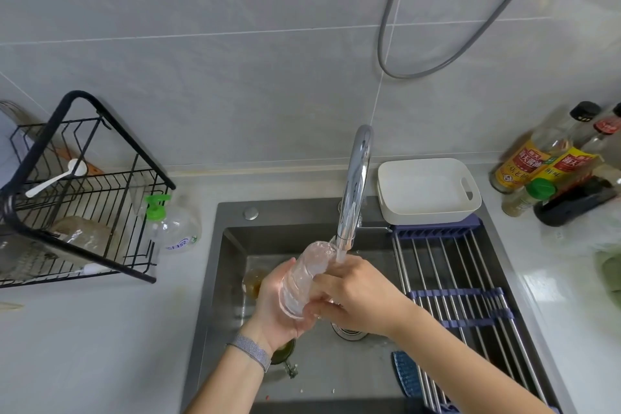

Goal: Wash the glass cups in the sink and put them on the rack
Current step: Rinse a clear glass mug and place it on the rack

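I have the glass cup (304,279) held over the sink (232,279), tilted, its long axis running from near-left up to far-right, with the mouth beside the running tap (354,185). My left hand (279,306) has a grasping grip under its base; my right hand (353,296) has its fingers curled round the right side. The black wire rack (84,191) stands on the table well off to the far left, so I judge the left hand is nearer for the transfer. Another cup (252,281) lies in the sink behind.
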A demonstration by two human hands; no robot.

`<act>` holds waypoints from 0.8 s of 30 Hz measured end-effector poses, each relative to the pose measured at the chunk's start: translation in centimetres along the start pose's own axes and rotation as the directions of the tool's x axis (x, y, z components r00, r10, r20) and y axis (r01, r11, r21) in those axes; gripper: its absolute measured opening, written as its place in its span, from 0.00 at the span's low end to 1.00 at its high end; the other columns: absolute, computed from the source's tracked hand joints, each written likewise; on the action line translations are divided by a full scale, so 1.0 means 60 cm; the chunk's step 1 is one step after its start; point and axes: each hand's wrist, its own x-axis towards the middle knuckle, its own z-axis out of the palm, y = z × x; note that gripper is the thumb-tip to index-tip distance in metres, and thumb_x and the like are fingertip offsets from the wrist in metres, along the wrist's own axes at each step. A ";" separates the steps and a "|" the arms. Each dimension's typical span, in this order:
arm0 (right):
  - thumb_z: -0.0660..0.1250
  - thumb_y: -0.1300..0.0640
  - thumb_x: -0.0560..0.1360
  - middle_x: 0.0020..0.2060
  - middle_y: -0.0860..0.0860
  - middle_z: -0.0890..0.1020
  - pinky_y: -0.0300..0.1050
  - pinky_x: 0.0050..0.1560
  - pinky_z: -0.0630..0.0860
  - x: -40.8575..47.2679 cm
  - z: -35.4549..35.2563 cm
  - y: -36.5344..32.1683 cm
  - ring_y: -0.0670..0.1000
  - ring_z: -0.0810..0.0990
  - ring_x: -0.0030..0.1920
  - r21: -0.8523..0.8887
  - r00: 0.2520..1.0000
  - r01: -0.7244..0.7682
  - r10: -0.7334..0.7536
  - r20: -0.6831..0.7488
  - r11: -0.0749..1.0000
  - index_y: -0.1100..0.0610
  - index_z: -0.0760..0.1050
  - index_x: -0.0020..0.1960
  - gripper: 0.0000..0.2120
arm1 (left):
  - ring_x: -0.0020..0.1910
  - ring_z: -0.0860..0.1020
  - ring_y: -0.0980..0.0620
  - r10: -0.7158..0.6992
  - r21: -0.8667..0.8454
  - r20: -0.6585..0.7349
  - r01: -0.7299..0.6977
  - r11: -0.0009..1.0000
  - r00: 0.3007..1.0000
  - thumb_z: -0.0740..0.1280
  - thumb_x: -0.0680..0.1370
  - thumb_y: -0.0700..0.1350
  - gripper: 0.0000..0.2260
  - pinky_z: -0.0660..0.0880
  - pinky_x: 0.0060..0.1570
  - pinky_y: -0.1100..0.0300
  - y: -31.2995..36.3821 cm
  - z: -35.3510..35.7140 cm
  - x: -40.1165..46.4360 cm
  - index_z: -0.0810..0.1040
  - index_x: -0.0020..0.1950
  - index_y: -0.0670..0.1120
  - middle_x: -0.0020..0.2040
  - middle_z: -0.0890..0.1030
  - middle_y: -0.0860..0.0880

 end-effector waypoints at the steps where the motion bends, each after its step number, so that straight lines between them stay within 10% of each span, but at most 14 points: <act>1: 0.69 0.48 0.71 0.30 0.47 0.78 0.40 0.35 0.72 0.000 0.002 -0.002 0.48 0.75 0.33 0.002 1.000 -0.009 0.009 -0.004 1.000 0.55 0.78 0.37 0.10 | 0.29 0.79 0.46 0.004 -0.010 0.000 -0.004 1.000 1.000 0.61 0.78 0.53 0.20 0.74 0.21 0.62 -0.001 -0.005 0.001 0.82 0.47 0.37 0.34 0.79 0.43; 10: 0.60 0.40 0.71 0.31 0.46 0.83 0.46 0.39 0.79 0.015 0.019 -0.031 0.49 0.81 0.33 0.169 0.905 -0.420 0.426 -0.001 0.892 0.52 0.80 0.41 0.18 | 0.43 0.83 0.43 0.197 -0.009 -0.075 -0.198 0.980 0.977 0.58 0.81 0.53 0.19 0.81 0.39 0.54 -0.014 -0.012 0.000 0.80 0.56 0.40 0.46 0.83 0.40; 16: 0.66 0.43 0.72 0.38 0.48 0.83 0.47 0.42 0.78 0.004 -0.004 0.003 0.51 0.79 0.39 0.073 0.962 -0.207 0.189 0.195 0.976 0.54 0.79 0.46 0.14 | 0.32 0.80 0.45 -0.043 0.097 -0.091 0.052 0.994 0.995 0.64 0.77 0.56 0.21 0.78 0.26 0.59 0.007 -0.016 0.003 0.78 0.56 0.38 0.39 0.80 0.42; 24: 0.67 0.48 0.71 0.33 0.45 0.79 0.43 0.37 0.75 0.006 -0.014 -0.003 0.45 0.74 0.35 0.160 0.938 -0.341 0.326 0.116 0.926 0.52 0.78 0.40 0.08 | 0.26 0.80 0.45 -0.107 0.217 -0.046 0.114 0.970 0.993 0.59 0.75 0.67 0.32 0.78 0.22 0.60 -0.002 -0.035 0.014 0.82 0.45 0.37 0.34 0.80 0.40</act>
